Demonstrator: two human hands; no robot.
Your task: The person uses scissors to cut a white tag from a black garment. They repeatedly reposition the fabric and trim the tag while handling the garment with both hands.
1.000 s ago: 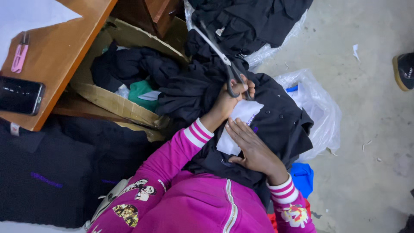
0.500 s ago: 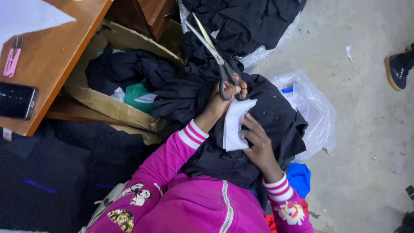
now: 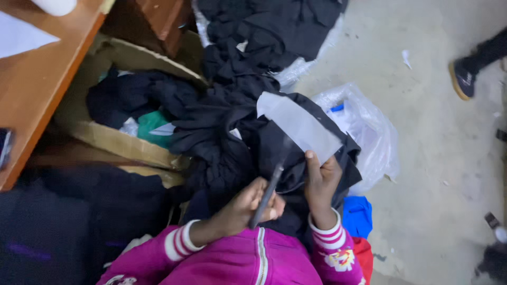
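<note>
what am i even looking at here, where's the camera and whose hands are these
The camera sits on a person's head and looks down, so the pink sleeves at the bottom are that person's own arms. The left hand grips a pair of scissors, which look blurred. The right hand holds the edge of a white fabric piece lying on a black garment in the lap. Around them: a cardboard box of dark clothes, a wooden table, a clear plastic bag on the concrete floor, and someone else's shoe.

Dim even light, motion blur, soft focus
</note>
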